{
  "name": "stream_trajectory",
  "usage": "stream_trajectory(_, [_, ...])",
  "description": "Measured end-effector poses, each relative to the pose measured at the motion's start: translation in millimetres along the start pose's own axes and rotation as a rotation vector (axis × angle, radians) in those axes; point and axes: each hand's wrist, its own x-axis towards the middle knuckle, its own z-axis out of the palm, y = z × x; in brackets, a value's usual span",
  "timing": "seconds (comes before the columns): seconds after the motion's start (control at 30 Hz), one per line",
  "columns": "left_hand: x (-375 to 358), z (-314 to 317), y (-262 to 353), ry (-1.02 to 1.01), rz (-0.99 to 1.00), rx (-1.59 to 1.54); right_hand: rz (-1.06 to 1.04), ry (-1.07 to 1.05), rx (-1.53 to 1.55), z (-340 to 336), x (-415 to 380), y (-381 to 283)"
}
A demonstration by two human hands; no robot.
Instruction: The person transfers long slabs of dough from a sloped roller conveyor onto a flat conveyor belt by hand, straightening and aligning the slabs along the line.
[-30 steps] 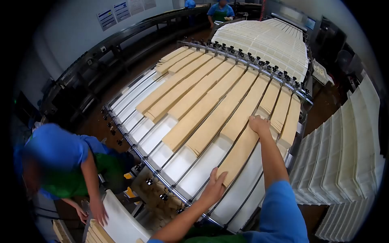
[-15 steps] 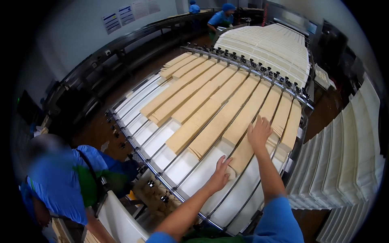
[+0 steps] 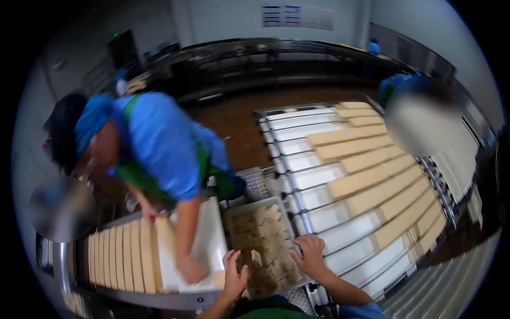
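My left hand [image 3: 234, 274] is over the left edge of a grey bin [image 3: 230, 223], fingers spread and nothing in them. At the bin's right rim, my right hand [image 3: 309, 256] has its thumb apart from its loosely curved fingers, also with nothing in it. Between the hands, a small pale piece [image 3: 256, 258] stands out against the loose broken pieces [image 3: 265, 228] in the bin. Just left of my left hand, another pale piece [image 3: 219, 279] lies at the end of a white tray [image 3: 206, 234].
To the right is a white slatted table [image 3: 332, 228] with metal rods and long rows of pale, thin, stacked sheets [image 3: 372, 178]. A co-worker [image 3: 164, 143] leans over the tray on the left, beside more upright rows [image 3: 119, 255]. White ridged panels [image 3: 457, 282] fill the lower right.
My view has swung left. Both hands have left the stacked rows on the slatted table and are now at the bin of broken pieces. The co-worker now appears closer, reaching over the tray.
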Motion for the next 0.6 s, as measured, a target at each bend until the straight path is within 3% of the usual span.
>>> stream_trajectory(0.1, [-27, -63, -35, 0.242, -0.017, 0.117, -0.175, -0.120, 0.123, 44, 19, -64])
stream_trajectory(0.23, [-70, -139, -107, 0.546, -0.313, 0.329, -0.381, -0.273, 0.292, 110, 37, -145])
stream_trajectory(0.33, [-101, -184, -161, 0.648, -0.827, 0.634, -0.495, -0.377, 0.372, 160, 51, -204])
stream_trajectory(0.43, [-122, -222, -180, 0.559, -1.090, 0.562, -0.563, -0.443, 0.331, 233, 60, -243])
stream_trajectory(0.6, [-121, -236, -201, 0.428, -0.942, 0.387, -0.358, -0.581, 0.029, 374, 87, -281])
